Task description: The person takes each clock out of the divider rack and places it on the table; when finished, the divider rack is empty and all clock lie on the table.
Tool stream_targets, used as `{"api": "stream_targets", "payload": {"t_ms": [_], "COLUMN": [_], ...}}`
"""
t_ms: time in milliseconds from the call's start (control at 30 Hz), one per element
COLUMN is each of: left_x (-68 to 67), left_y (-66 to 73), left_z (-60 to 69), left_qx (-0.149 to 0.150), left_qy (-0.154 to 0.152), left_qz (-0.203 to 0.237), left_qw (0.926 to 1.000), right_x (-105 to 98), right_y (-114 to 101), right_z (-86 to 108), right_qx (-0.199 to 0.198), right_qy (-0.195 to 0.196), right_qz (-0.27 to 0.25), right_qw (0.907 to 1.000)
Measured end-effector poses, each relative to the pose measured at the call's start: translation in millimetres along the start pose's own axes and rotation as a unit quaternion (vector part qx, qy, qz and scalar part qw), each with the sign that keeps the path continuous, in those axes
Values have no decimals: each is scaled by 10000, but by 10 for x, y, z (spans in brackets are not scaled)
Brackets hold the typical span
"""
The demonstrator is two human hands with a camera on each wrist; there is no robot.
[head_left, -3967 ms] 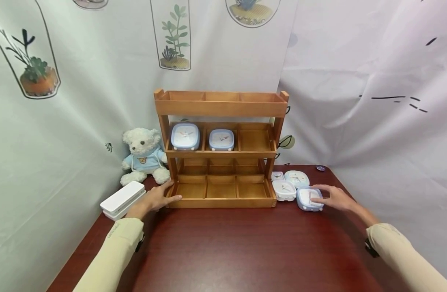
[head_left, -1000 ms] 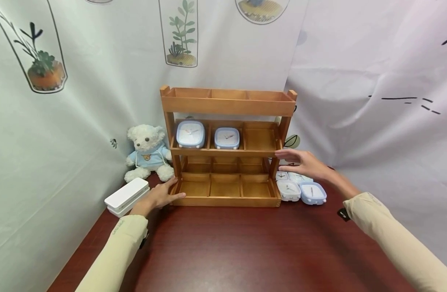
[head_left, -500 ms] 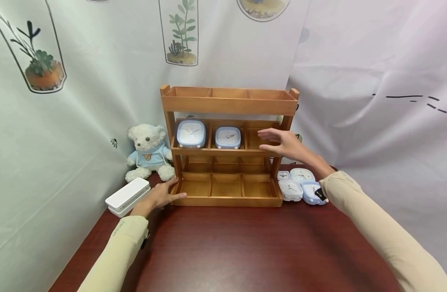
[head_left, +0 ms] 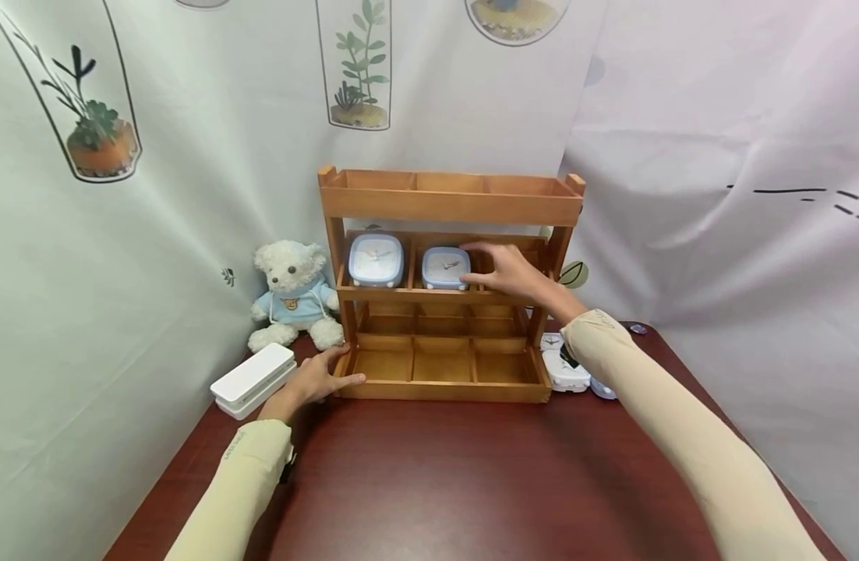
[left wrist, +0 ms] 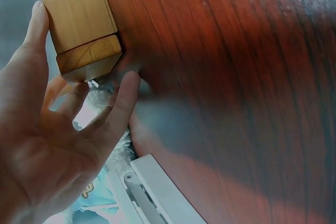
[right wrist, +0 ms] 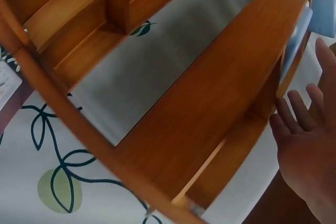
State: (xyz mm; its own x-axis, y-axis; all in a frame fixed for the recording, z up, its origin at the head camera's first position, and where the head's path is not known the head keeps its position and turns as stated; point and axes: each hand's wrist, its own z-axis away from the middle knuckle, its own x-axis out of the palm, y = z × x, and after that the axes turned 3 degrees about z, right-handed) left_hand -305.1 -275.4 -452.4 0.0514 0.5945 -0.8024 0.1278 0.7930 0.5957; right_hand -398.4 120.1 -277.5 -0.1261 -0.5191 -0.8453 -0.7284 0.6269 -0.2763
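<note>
Half a second on, the right hand (head_left: 503, 271) has shifted leftward from the right-hand compartment to the near side of a small rounded-square clock with a pale-blue rim and white feet (head_left: 445, 267). That clock sits in the centre compartment of the shelf just under the top tray of a tiered honey-brown wooden rack (head_left: 450, 209), which stands near the far edge of the reddish-brown wood-grained table (head_left: 429, 460). Thumb and fingers are parted and gently bent about the clock's right-hand corners; contact cannot be told, and no firm grip shows. The left hand (head_left: 316, 378) lies spread at the rack's lower front corner, toward the table's left edge, its fingers extended.

Best to take the rim rather than the dial, thumb at the lower corner and fingers at the upper, while the left hand steadies the frame. Dividers probably leave little side room, so small, straight adjustments would suit. The casing looks like smooth plastic, likely slippery under a light touch; its soft curves contrast with the rack's straight, satiny boards. A larger pale-blue rounded-square clock (head_left: 376, 259) sits in the next compartment, easily knocked by a sideways push.
</note>
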Motion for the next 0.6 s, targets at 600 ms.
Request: {"api": "stream_targets", "payload": {"t_ms": [600], "left_x": [32], "left_y": [-17], "left_z": [-19], "left_qx": [-148], "left_qy": [-34], "left_qz": [387], "left_qw": [9991], "right_x": [120], "right_y": [-41], "right_z": [-265], "right_qx": [14], "right_qy": [-793], "right_qz": [240], "right_qw": [9966]}}
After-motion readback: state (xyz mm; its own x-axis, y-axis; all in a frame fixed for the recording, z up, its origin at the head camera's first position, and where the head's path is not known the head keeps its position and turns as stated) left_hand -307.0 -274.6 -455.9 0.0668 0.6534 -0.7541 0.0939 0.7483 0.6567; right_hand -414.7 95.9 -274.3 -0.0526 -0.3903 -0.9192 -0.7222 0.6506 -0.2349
